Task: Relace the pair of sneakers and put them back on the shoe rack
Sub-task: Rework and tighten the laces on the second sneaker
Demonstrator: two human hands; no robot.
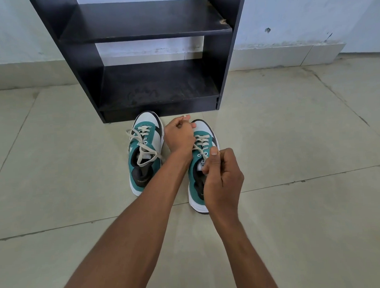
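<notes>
Both sneakers stand on the floor just in front of the black shoe rack (138, 33). The left sneaker (145, 154) has loose laces. Over the right sneaker (203, 143), the left hand (179, 136) and right hand (222, 175) each pinch its lace (201, 141) in a closed grip (tongue and heel writing too small to read).

Both forearms were bare from the lower frame edge to the wrists; no sleeve or cuff was visible. The left hand (178, 134) and right hand (222, 175) were ungloved (short, unpainted nails showed on visible fingers).
</notes>
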